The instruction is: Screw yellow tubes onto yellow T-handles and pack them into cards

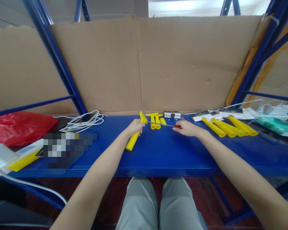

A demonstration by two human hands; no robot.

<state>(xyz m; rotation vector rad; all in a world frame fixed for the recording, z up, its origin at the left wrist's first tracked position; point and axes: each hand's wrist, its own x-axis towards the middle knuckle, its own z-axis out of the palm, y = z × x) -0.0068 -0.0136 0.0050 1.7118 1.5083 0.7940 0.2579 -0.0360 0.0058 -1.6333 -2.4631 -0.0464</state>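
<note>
Hands: two, one left hand (135,126) and one right hand (187,128). Screwdriver (163,124), red-handled: one. Yellow T-shaped handles (132,141): at least three, one held and two lying behind. Yellow tubes (214,127), overlapping at right: at least four, exact number unclear. Black-and-white packets (231,112), right side: at least two. Card stack (172,114): one, cards not countable. Red plastic bag (21,126): one. White cable coil (92,123): one. Blue desk (172,156): one.
</note>
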